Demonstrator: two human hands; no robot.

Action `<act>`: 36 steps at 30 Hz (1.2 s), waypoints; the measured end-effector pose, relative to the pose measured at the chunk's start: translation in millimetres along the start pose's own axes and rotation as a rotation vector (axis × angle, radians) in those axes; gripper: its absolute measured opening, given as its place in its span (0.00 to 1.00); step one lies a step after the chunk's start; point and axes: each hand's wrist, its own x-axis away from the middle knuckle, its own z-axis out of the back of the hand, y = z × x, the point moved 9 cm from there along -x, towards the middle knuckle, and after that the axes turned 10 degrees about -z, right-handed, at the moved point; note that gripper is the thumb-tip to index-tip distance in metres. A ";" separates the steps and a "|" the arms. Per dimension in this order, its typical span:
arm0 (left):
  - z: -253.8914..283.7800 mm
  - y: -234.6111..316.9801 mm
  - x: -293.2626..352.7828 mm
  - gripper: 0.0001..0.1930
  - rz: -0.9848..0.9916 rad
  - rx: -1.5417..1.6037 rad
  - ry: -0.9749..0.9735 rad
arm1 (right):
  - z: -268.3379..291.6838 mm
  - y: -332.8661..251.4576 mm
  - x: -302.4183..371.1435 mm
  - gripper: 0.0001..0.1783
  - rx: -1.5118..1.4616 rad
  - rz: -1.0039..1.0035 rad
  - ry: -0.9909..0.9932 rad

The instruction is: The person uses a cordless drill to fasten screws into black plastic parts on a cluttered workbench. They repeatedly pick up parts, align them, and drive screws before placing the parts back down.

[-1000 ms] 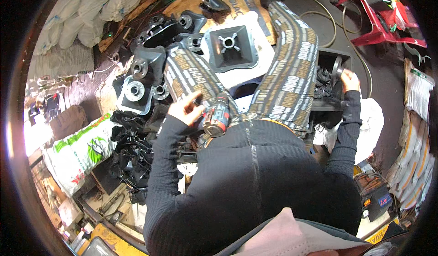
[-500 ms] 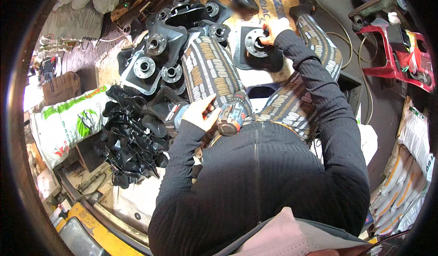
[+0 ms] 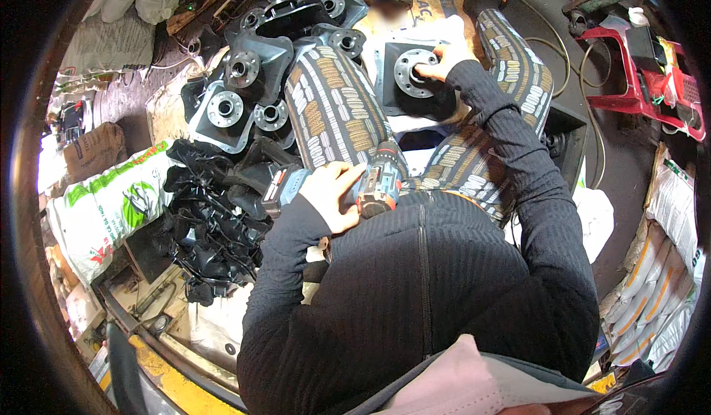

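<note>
Got drill (image 3: 383,182) gripped in L hand (image 3: 333,194), w/ R hand (image 3: 446,63) on metal flange (image 3: 404,80) atop black housing (image 3: 415,110) b/w legs (image 3: 335,104), can't tell if pinched; seat flange flat n centred w/o tilting

Drill (image 3: 381,182): I log blue-grey with red accents.
Disc (image 3: 405,65): I read silver-grey.
Square housing (image 3: 392,102): black on my feed.
Trousers (image 3: 329,108): I note brown, grey, white dashed bands.
Sack (image 3: 104,211): I record white, green-printed.

1 red plastic stool (image 3: 621,104) set at the right, a pale hose (image 3: 601,145) looped across the dark floor (image 3: 626,174), white sacks (image 3: 652,289) stacked at lower right, 1 green-printed white sack (image 3: 104,211) laid at left
</note>
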 end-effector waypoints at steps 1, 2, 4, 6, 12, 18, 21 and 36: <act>-7.0 -5.8 -1.6 0.37 0.058 -0.043 -0.049 | -2.4 3.2 -2.9 0.34 -0.012 0.010 0.019; -13.3 -9.9 -5.4 0.38 0.114 -0.087 -0.097 | -8.2 9.7 -8.7 0.34 -0.025 0.018 0.040; -20.6 -16.7 -10.0 0.43 0.187 -0.178 -0.118 | -5.8 7.0 -4.7 0.33 -0.092 0.021 0.034; -20.5 -17.6 -12.0 0.39 0.178 -0.196 -0.137 | -1.3 6.5 1.8 0.32 -0.071 0.001 0.030; 14.9 -12.1 -9.3 0.19 -0.033 0.127 0.057 | 18.4 38.4 18.5 0.24 -1.183 0.324 -0.113; 78.5 -0.4 -20.7 0.26 0.314 0.372 0.356 | -25.7 3.8 92.5 0.26 -2.103 0.070 -0.546; 91.4 77.8 -48.7 0.22 -0.383 -0.320 0.263 | -22.3 -24.9 112.4 0.29 -2.295 0.132 -0.772; 66.0 64.5 -50.9 0.23 -0.248 -0.256 0.142 | -42.1 -24.7 119.7 0.23 -2.342 0.221 -0.703</act>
